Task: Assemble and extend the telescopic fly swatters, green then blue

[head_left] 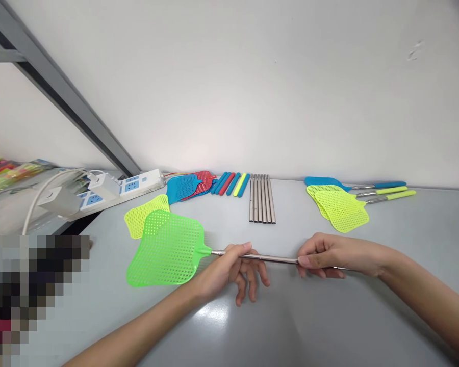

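Note:
A fly swatter with a bright green mesh head (168, 250) lies across in front of me, its head to the left and its thin metal rod (273, 259) running right. My left hand (227, 267) holds the rod close to the head, thumb on top, the other fingers loosely curled below. Further along, my right hand (329, 255) pinches the rod between thumb and fingers. A thin end of the rod shows beyond the right palm. Partly behind the green head is a yellow mesh swatter head (135, 221).
Toward the wall are blue (181, 187) and red swatter heads (206, 178), several coloured handle grips (233, 184) and a row of metal rods (262, 201). Swatters with handles (344, 211) lie at the right. A power strip (133, 186) with plugged-in adapters stands left, near a grey metal frame (61, 76).

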